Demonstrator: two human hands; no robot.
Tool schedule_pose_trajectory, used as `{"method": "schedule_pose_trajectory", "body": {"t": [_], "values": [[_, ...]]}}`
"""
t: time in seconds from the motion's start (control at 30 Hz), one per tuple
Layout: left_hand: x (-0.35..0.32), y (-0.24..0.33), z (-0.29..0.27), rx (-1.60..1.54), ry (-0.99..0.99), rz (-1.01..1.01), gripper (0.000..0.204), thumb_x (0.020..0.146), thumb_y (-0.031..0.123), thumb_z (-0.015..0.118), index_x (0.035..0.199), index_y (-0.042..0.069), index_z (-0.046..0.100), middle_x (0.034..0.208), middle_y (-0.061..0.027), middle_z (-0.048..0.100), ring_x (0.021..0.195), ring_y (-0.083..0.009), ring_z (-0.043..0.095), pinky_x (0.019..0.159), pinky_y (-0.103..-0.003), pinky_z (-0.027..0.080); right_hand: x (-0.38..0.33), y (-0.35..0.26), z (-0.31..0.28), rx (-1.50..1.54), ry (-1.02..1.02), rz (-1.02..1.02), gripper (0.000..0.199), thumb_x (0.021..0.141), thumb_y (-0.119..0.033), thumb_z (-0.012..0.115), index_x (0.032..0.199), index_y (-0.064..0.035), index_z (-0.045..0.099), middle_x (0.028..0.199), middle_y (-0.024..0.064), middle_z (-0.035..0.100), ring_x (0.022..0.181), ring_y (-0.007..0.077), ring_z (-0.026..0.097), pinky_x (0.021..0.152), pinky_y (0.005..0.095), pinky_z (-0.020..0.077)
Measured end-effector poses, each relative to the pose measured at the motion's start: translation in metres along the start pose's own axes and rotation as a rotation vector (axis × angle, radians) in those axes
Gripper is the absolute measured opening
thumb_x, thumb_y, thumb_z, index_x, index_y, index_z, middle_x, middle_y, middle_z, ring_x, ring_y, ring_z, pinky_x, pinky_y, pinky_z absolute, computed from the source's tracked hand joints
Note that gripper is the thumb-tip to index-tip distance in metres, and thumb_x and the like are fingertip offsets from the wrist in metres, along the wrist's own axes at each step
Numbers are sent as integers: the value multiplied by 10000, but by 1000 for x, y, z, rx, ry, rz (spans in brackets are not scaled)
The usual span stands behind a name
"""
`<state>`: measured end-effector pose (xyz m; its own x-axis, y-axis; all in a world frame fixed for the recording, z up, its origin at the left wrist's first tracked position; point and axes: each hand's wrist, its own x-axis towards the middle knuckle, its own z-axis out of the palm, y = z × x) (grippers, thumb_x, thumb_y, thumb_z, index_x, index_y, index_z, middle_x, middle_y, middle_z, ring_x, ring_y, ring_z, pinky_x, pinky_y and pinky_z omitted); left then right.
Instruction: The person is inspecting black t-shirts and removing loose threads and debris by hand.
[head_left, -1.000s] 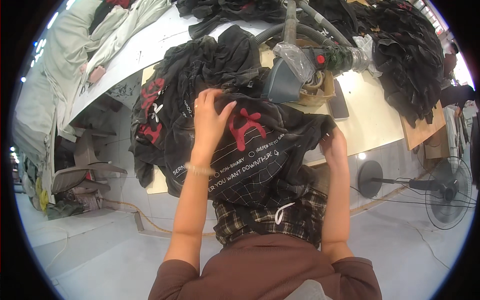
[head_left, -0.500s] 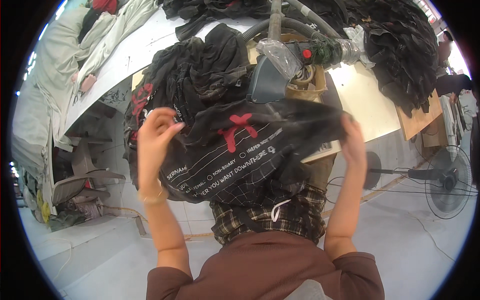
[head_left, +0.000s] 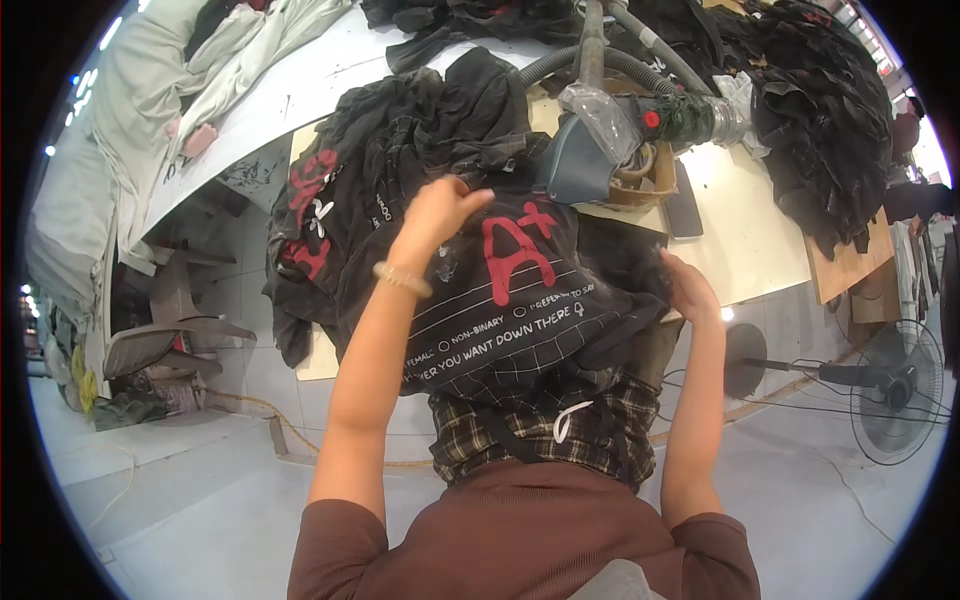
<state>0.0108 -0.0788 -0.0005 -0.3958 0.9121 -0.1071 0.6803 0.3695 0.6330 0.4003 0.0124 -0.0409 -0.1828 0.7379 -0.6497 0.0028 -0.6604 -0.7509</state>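
Note:
A black printed garment (head_left: 480, 370) with red lettering, white text and thin white lines is spread across the table's near edge and over my lap. My right hand (head_left: 692, 290) pinches its right edge between thumb and fingers. Above the garment's upper left part is my left hand (head_left: 443, 210), fingers loosely curled and thumb held apart, with nothing visible in it. Just beyond the garment stands a grey-blue machine head (head_left: 580, 165) with plastic film around its upper part. The garment's upper edge lies against this head.
More dark garments (head_left: 400, 120) are heaped at the left, and another dark pile (head_left: 825, 130) sits at the far right. A ribbed hose (head_left: 630, 65) runs behind the machine beside a cardboard box (head_left: 655, 190). A dark flat slab (head_left: 683, 212) lies nearby. At the right stands a fan (head_left: 895, 390).
My left hand has moved right and up over the garment. My right hand has come slightly lower. The garment has slackened and shifted right, showing more red lettering.

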Motion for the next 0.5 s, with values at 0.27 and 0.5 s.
{"method": "schedule_pose_trajectory", "body": {"t": [0.27,0.5], "values": [[-36,6,-39,-214,156,48,274,796,217,744,870,-36,671,719,-114,671,637,-165,613,599,-291,451,-31,-31,7,-350,-82,-104,373,907,-236,652,1147,49,623,984,79,700,852,137,655,800,270,505],[-176,-20,-50,-472,173,86,125,781,14,704,786,-27,586,805,-32,582,677,-63,489,586,-223,392,-80,-12,-54,-375,-199,-405,270,851,-52,630,1105,40,642,1054,56,652,1011,113,560,938,255,399]]}}
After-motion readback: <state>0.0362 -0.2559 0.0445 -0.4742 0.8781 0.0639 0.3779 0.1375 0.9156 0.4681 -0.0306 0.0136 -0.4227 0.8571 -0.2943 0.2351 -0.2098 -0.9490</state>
